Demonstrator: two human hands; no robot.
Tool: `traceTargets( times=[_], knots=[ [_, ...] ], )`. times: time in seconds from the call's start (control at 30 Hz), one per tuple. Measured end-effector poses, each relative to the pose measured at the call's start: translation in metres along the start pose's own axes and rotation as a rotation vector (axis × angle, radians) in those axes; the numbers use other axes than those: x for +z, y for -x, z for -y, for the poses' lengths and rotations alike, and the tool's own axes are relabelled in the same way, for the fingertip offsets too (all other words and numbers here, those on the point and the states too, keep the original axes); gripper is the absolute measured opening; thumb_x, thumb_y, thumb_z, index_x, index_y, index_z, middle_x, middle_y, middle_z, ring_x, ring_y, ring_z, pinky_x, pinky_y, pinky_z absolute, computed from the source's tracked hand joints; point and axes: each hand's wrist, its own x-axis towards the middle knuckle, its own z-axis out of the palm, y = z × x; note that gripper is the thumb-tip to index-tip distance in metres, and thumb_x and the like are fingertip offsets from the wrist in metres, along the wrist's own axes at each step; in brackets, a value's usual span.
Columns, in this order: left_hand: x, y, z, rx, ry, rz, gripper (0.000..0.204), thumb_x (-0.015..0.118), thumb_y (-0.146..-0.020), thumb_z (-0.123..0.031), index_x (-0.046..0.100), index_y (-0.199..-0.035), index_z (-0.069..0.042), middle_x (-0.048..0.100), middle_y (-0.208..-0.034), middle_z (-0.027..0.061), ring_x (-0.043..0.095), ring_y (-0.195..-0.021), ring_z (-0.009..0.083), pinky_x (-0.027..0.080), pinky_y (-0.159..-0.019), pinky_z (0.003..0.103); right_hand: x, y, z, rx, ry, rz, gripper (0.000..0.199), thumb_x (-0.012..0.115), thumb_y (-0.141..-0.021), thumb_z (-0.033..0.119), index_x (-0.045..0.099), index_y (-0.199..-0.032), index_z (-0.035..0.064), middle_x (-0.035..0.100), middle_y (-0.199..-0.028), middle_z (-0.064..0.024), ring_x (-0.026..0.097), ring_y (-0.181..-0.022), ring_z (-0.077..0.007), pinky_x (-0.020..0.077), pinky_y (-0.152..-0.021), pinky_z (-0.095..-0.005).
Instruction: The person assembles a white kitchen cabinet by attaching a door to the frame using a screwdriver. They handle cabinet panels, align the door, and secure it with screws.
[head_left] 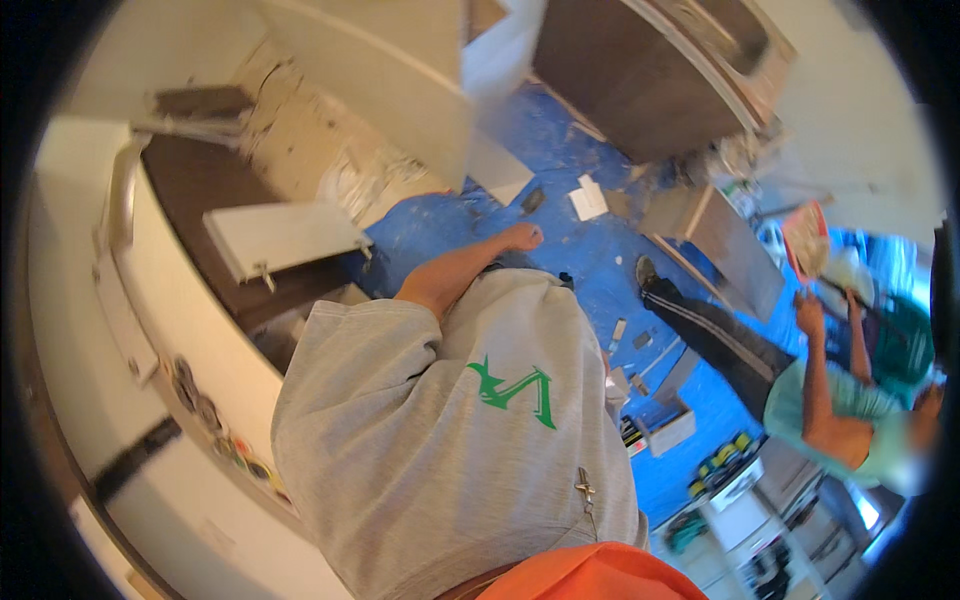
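Lying under L hand [525, 237]: blue flr sheeting [590, 270], w/ brn cabinet [605, 75] nr.

This looks like a home kitchen being refitted: a blue sheet [425, 238] covers the floor below the left hand [525, 237], with a loose hinged door [290, 235] to its left, and a basin [738, 42] and an open cabinet [738, 262] to its right.

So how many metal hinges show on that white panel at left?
2: the left hinge and the right hinge, near opposite ends of the lower edge of the white panel. Others may be hidden.
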Motion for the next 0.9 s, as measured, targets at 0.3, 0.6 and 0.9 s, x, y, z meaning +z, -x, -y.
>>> traceTargets(
  times=[0.3,0.6,0.9],
  knots=[
    [-0.066,0.155,0.083,-0.442,0.043,-0.369,0.034,0.056,-0.088,-0.032,0.072,-0.098,-0.004,0.072,-0.092,0.0189,0.068,-0.09,0.0381,0.052,-0.082,0.047,0.036,-0.091,0.069,-0.016,0.414,0.247,0.04,0.06,-0.096,0.036,0.065,-0.119,0.0048,0.068,-0.092,-0.0086,0.064,-0.069,-0.0207,0.0496,-0.055,-0.0335],
    [0.039,0.294,0.076,-0.897,0.309,-0.77,0.041,0.057,-0.092,-0.037,0.069,-0.109,-0.002,0.07,-0.108,0.0226,0.066,-0.105,0.0366,0.05,-0.089,0.046,0.251,-0.14,0.237,-0.335,0.689,0.711,0.041,0.058,-0.097,0.04,0.062,-0.125,0.0098,0.068,-0.1,-0.0086,0.066,-0.08,-0.0213,0.0509,-0.062,-0.0336],
    [0.162,0.336,0.005,-0.843,0.591,-0.836,0.036,0.056,-0.095,-0.033,0.069,-0.109,-0.003,0.07,-0.091,0.008,0.064,-0.081,0.0199,0.053,-0.076,0.038,0.308,-0.058,0.186,-0.456,0.74,1.027,0.044,0.055,-0.101,0.04,0.058,-0.134,0.0097,0.069,-0.106,-0.0068,0.066,-0.089,-0.0168,0.0511,-0.071,-0.0303]
  ],
)
